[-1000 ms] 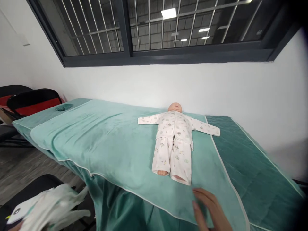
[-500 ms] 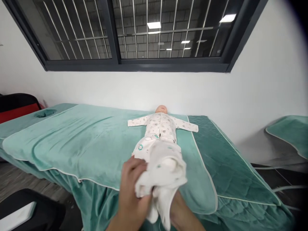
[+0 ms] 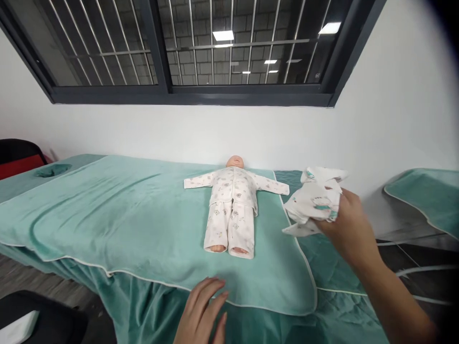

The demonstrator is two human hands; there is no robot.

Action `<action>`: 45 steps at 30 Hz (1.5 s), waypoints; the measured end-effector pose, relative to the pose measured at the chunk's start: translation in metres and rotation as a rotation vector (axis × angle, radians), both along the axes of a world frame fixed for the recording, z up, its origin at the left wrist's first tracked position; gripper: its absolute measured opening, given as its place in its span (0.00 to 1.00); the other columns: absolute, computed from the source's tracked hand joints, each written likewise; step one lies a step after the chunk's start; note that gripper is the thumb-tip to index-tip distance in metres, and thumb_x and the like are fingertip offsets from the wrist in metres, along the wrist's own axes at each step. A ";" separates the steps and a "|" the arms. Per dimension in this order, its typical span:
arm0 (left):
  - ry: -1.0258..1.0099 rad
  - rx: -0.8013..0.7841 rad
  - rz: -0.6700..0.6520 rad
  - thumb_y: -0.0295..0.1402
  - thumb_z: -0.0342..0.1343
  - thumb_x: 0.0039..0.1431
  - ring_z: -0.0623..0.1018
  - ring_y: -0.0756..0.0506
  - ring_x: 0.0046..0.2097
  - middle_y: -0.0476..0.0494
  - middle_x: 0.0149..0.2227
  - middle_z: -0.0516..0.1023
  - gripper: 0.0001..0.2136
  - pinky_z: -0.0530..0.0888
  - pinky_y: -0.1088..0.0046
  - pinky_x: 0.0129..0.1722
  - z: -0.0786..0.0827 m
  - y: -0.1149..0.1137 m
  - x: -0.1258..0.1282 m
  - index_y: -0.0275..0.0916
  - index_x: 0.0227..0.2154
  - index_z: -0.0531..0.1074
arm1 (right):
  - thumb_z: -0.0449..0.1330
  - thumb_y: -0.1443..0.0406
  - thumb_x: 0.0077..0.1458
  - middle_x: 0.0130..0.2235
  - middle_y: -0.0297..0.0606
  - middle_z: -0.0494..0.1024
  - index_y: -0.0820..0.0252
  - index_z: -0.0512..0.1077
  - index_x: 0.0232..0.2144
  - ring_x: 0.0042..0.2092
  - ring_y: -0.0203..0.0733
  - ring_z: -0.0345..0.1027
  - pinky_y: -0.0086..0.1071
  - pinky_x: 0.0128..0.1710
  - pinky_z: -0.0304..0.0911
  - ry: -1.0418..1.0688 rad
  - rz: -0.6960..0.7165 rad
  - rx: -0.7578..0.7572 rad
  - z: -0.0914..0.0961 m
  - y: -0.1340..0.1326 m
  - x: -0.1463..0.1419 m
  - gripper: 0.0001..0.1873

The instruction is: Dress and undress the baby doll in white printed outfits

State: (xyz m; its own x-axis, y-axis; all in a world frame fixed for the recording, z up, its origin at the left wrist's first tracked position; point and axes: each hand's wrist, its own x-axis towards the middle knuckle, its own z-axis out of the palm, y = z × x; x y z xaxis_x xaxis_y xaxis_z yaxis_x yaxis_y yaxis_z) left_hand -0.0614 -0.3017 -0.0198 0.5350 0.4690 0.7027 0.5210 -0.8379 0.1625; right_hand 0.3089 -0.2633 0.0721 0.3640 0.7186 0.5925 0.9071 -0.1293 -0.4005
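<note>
- One crumpled, soft white cloth item with a green and dark-red print (image 3: 315, 198) is bunched over the right part of the bed, beside the doll's outstretched sleeve; whether it touches the bed cannot be told.
- One right hand (image 3: 342, 222) has its grip clenched on this cloth item, gathering it into loose folds.
- One left hand (image 3: 204, 310) has its grip released, fingers spread and slightly bent, at the blanket's near edge; contact with the fabric is unclear.
- One baby doll with a smooth, rounded, flesh-coloured head (image 3: 234, 162) lies face up between the hands and the wall, arms out sideways.
- Two matching garments dress it: one long-sleeved white patterned top (image 3: 234, 186) and one pair of straight-legged white patterned trousers (image 3: 241, 229). Two feet show inside the cuffs.
- One pale green, plush blanket with white piping (image 3: 143, 215) lies under the doll, rippled at the left.
- One long bed wears a darker green, quilted cover (image 3: 333, 272); one rounded opening (image 3: 53, 170) sits at its left end.
- One white wall (image 3: 143, 129) carries one dark grey window frame (image 3: 215, 97) before slim metal bars.
- One black-and-red chair (image 3: 21, 160) stands at the far left.
</note>
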 end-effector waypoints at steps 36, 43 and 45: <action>-0.244 -0.597 -0.029 0.34 0.44 0.67 0.70 0.43 0.60 0.46 0.58 0.74 0.18 0.65 0.62 0.62 0.060 0.388 0.136 0.44 0.53 0.73 | 0.54 0.55 0.62 0.58 0.36 0.73 0.49 0.72 0.53 0.60 0.48 0.63 0.47 0.62 0.56 0.660 0.560 -0.049 -0.045 0.288 -0.088 0.19; -0.214 -0.626 0.029 0.33 0.45 0.67 0.70 0.44 0.60 0.48 0.56 0.75 0.17 0.65 0.62 0.62 0.065 0.385 0.139 0.47 0.50 0.76 | 0.55 0.58 0.60 0.55 0.36 0.75 0.51 0.74 0.47 0.58 0.48 0.65 0.46 0.59 0.58 0.715 0.508 -0.017 -0.044 0.289 -0.093 0.14; -0.221 -0.637 0.035 0.33 0.45 0.67 0.70 0.44 0.60 0.48 0.56 0.75 0.16 0.65 0.63 0.61 0.064 0.385 0.140 0.47 0.49 0.76 | 0.55 0.58 0.60 0.54 0.36 0.76 0.51 0.73 0.46 0.57 0.47 0.66 0.45 0.58 0.59 0.715 0.507 -0.016 -0.044 0.289 -0.093 0.14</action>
